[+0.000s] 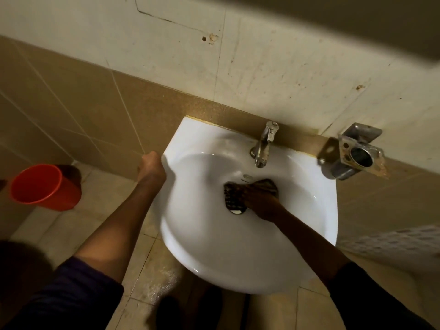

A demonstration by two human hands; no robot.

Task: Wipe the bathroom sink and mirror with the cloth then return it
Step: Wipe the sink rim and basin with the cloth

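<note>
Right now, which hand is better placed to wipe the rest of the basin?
The right hand: it holds the cloth down inside the sink. The left hand grips the sink's left rim and has no cloth.

Dim, warm yellow light. White sink (207, 246) brightest, faint glare streaks in bowl. Deep shadow on floor (152, 282) below sink. Dark blurred band above sink, top right. Edges bent, smeared.

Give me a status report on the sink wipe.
Left hand grips sink rim. Right hand holds cloth in the basin, by the drain. Behind, tap apart from cloth.
</note>
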